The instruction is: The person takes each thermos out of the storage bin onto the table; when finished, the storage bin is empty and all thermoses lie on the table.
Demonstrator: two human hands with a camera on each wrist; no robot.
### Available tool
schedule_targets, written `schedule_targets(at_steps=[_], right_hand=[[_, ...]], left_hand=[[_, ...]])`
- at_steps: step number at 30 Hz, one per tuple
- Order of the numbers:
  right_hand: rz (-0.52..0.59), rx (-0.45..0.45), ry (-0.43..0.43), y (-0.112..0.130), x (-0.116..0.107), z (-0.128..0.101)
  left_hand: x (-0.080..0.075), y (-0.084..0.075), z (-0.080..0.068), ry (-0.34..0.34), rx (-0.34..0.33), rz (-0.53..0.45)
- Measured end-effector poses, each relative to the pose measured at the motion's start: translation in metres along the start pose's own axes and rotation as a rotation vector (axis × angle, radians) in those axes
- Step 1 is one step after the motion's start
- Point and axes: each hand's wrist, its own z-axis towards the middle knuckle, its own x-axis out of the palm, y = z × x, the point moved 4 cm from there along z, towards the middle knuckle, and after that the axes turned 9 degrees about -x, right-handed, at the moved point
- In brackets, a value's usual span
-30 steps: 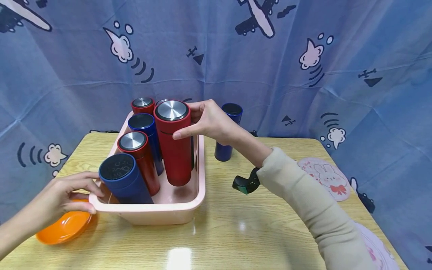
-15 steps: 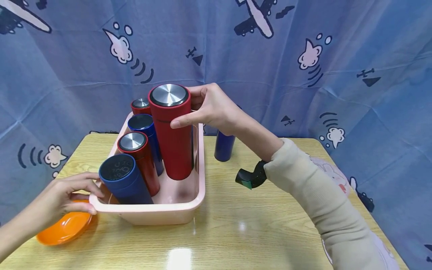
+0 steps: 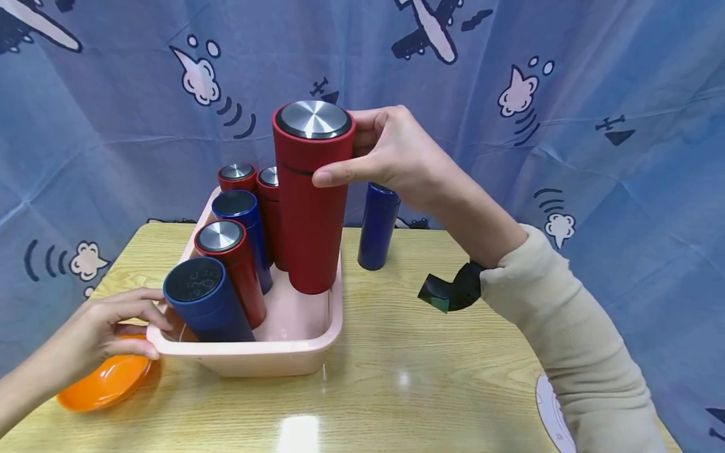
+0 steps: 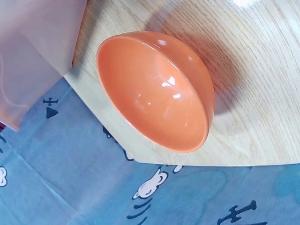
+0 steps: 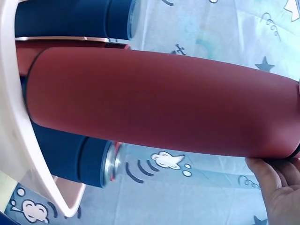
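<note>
My right hand [image 3: 391, 151] grips a tall red thermos flask [image 3: 314, 220] near its silver-topped lid, thumb in front and fingers behind. The flask hangs upright over the right side of a pink plastic bin [image 3: 249, 349]. With fingers inside and thumb outside, my left hand [image 3: 116, 321] pinches the bin's near left corner. Inside the bin stand several more flasks, among them a leaning blue flask [image 3: 212, 308] at the front and a red flask [image 3: 235, 277] behind it. The right wrist view shows the held red flask [image 5: 159, 101] across the frame, past the bin's rim.
A blue flask [image 3: 376, 229] stands on the table [image 3: 430, 390] right of the bin. An orange bowl [image 4: 154, 89] sits at the left, below my left wrist. A round white mat [image 3: 552, 409] lies partly under my right sleeve. A blue patterned curtain [image 3: 453, 75] hangs behind.
My right hand has raised the red flask and then moved it right, toward the bin's right rim. Another red flask behind it now shows. The left hand keeps its place on the bin.
</note>
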Motion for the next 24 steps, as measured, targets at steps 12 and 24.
schedule_targets(at_steps=[12, 24], right_hand=[[-0.054, -0.019, -0.053, 0.017, -0.036, -0.018], [-0.009, 0.036, -0.104, 0.002, -0.07, -0.036]], left_hand=[[-0.001, 0.001, -0.001, -0.001, -0.019, 0.01], [-0.001, -0.002, -0.002, 0.001, -0.02, 0.022]])
